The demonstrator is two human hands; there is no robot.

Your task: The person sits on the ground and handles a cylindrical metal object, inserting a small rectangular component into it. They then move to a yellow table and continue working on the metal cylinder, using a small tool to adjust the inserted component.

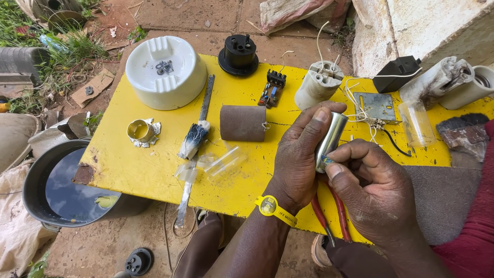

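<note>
Both hands on a shiny metal cylinder over the yellow table.

Left hand (pixel 298 154) grips the metal cylinder (pixel 332 135) upright, thumb high on its side; right hand (pixel 368 183) pinches its lower end. Red-handled pliers (pixel 334 213) lie beneath the hands at 6 o'clock. On the yellow table (pixel 134 170), a brown roll (pixel 243 123) sits at 9 o'clock from the cylinder, a white ceramic dish (pixel 165 72) at 10 o'clock, a black round socket (pixel 238 54) at 11, a white ceramic holder (pixel 318 85) at 12.
</note>
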